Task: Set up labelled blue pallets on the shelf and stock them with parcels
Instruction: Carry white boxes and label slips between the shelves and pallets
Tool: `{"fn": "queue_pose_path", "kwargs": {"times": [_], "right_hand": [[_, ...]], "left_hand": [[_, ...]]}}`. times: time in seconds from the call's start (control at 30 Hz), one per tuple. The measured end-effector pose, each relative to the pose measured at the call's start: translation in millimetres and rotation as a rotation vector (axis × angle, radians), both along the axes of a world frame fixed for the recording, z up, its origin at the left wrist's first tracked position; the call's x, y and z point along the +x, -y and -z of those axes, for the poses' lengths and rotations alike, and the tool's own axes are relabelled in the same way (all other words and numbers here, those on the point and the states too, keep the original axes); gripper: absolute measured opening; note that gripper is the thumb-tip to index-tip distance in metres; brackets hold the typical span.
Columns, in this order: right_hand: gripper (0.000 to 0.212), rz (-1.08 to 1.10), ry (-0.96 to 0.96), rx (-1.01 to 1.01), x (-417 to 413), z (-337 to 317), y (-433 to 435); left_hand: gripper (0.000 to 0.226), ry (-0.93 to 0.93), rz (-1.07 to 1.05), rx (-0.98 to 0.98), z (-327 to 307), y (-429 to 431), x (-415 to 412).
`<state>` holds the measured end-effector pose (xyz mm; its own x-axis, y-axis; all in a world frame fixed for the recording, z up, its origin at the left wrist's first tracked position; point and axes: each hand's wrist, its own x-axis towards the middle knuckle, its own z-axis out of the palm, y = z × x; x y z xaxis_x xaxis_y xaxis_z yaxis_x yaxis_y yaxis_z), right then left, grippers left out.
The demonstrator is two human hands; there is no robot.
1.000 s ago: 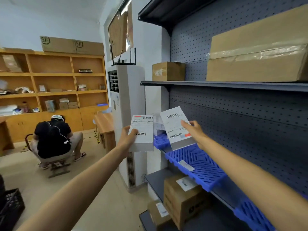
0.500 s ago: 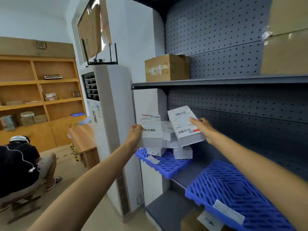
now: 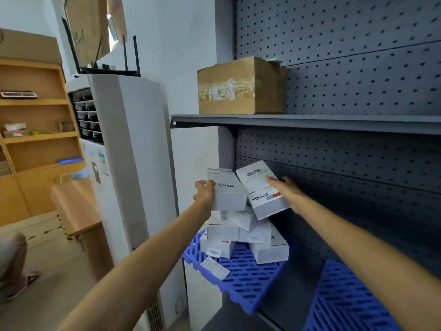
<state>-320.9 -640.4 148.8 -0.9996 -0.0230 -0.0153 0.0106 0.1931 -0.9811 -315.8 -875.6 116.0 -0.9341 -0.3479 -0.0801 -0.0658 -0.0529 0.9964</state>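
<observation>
Where pegboard (image 3: 358, 163) backs the shelf (image 3: 294, 292), pallets (image 3: 248, 278) sit.

Parcels (image 3: 269, 249) lie stacked on the left pallet (image 3: 248, 285), a second pallet (image 3: 346, 302) to its right, a carton (image 3: 241, 88) on the upper shelf (image 3: 310, 121).

**Grey shelf unit: one box above, two pallets below**

The grey metal shelf unit (image 3: 334, 149) has a perforated back panel. Its upper board (image 3: 310, 120) carries a brown cardboard box (image 3: 238, 89) at the left end, sealed with clear tape and set close to the back panel. On the lower board (image 3: 293, 290) lie two slatted blue pallets: the left pallet (image 3: 243, 275) at the left end and the right pallet (image 3: 346, 302) further along, with a bare strip of board between them.
</observation>
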Motion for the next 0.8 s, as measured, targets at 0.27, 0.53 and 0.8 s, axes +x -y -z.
{"fn": "queue_pose_path", "kwargs": {"times": [0.27,0.53,0.8], "right_hand": [[0.026,-0.077,0.125,0.224,-56,1,5],[0.03,-0.028,0.005,0.407,-42,3,15],[0.03,0.166,-0.09,0.725,59,21,-9]], "left_hand": [[0.047,0.173,0.159,-0.355,-10,15,-34],[0.051,0.236,0.279,-0.712,-29,26,-30],[0.032,-0.247,0.419,-1.482,-33,17,36]]}}
